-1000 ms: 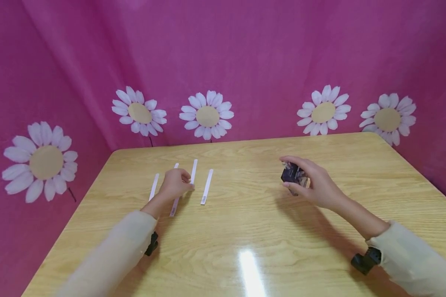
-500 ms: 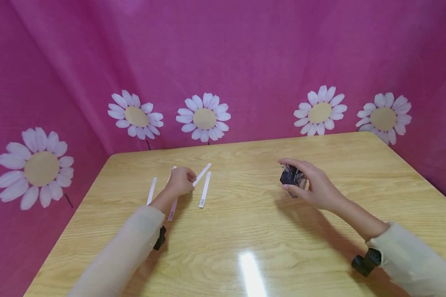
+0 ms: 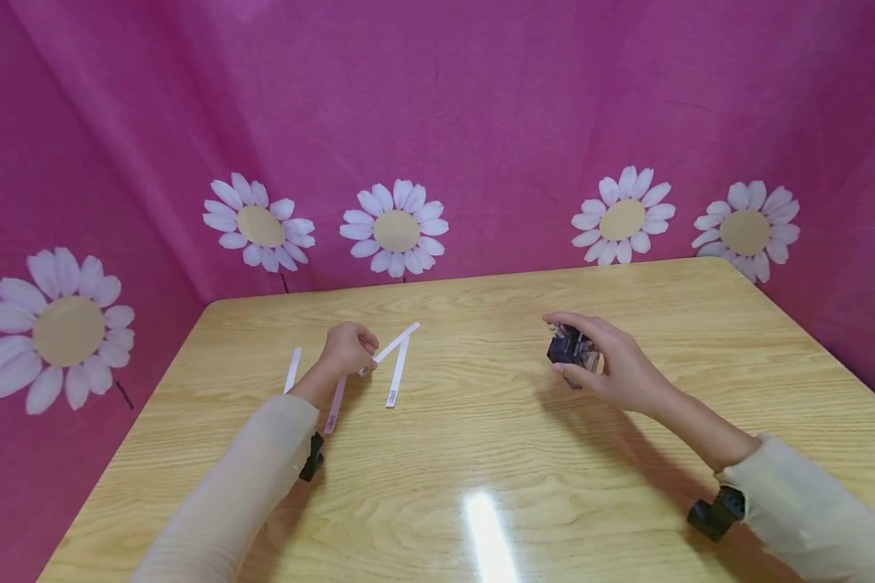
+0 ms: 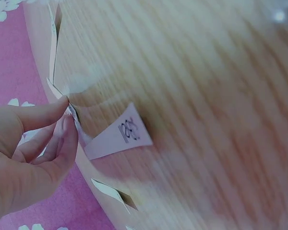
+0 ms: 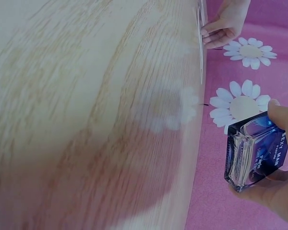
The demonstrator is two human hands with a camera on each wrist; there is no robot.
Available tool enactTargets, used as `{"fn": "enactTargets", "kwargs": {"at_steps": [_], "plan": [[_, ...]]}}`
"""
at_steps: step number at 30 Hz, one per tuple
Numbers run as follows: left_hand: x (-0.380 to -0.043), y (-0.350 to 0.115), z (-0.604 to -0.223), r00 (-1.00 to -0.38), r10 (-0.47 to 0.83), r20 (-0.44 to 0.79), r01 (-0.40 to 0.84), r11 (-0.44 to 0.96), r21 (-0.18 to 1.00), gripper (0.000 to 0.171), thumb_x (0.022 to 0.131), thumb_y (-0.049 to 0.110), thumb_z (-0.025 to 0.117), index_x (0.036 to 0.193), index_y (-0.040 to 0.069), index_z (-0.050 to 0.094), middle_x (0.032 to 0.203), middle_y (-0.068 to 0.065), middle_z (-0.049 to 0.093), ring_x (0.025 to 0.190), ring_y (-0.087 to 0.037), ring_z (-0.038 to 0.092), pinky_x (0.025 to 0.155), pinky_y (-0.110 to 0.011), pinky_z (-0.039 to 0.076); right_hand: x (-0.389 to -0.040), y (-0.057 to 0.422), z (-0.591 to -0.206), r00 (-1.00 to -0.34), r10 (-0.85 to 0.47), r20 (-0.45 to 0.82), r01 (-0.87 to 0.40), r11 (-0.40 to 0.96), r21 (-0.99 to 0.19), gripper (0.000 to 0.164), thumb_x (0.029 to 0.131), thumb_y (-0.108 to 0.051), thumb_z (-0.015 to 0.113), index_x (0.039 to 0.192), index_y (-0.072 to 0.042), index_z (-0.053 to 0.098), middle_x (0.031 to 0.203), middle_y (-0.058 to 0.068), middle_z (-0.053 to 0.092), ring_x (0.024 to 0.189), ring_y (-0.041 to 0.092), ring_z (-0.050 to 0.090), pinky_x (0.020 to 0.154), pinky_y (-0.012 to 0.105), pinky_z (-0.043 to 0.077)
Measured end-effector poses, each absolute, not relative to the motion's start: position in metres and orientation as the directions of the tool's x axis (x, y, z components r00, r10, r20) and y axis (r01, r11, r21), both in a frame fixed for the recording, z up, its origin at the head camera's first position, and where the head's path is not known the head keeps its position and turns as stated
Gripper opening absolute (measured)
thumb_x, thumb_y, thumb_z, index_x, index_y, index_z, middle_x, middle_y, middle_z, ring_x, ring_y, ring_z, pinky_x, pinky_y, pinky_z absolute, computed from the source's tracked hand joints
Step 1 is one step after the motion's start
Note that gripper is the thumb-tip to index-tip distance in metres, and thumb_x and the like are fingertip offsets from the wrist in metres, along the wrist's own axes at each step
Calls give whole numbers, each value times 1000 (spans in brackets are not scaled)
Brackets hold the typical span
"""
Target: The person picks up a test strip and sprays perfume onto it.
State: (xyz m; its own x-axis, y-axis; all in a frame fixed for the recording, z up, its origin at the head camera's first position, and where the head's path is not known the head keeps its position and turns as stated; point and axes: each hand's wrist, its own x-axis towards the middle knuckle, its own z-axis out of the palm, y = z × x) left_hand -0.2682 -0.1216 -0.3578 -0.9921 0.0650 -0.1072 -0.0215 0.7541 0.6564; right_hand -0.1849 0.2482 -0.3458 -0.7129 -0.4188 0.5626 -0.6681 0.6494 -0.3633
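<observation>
My left hand (image 3: 346, 348) pinches the near end of a white paper test strip (image 3: 398, 341) between thumb and fingertips. The strip slants right, its far end overlapping the top of another labelled strip (image 3: 398, 374) in the head view. Partly under my left wrist lies a strip with handwriting (image 4: 122, 134) on its near end. Farther left is one more strip (image 3: 292, 370), its lower part hidden by the forearm. My right hand (image 3: 630, 368) grips a dark, boxy perfume bottle (image 5: 257, 153) above the table, thumb and fingers on opposite sides, printed lettering on its face.
The wooden table (image 3: 437, 461) has a bright light reflection near its front. A pink curtain (image 3: 481, 121) with large white daisies hangs right behind the table's far edge and along both sides. Dark cameras (image 3: 716, 514) sit at the wrists.
The pinched strip has swung from lying nearly parallel with the others to slanting right, its far end now at the neighbouring strip's top. My right hand keeps holding the perfume bottle in place.
</observation>
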Motion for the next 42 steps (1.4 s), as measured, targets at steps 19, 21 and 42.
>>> {"fn": "enactTargets", "kwargs": {"at_steps": [19,21,42], "plan": [[-268,-123,-358,-987,121,-106,31,790,612,22,73,-4,63,94,-5,71,87,-14,69,71,-13,53,55,-15,43,-183,246,-346,-716,-419,559,-663,659,-355,66,75,-4,79,135,-14,52,127,8,62,107,19,60,83,36,53],[-267,-123,-358,-986,129,-103,39,789,614,21,73,-4,64,93,-5,71,86,-14,69,71,-13,53,55,-15,42,-183,246,-346,-716,-420,558,-663,659,-354,67,75,-4,79,135,-14,52,128,8,62,107,19,60,82,36,53],[-242,-130,-350,-968,188,-167,5,680,733,21,79,4,74,99,-3,69,88,-12,72,69,-7,57,60,-18,50,-187,240,-347,-713,-428,556,-674,636,-375,64,77,-5,78,135,-13,52,129,7,61,110,20,59,84,41,54]]}}
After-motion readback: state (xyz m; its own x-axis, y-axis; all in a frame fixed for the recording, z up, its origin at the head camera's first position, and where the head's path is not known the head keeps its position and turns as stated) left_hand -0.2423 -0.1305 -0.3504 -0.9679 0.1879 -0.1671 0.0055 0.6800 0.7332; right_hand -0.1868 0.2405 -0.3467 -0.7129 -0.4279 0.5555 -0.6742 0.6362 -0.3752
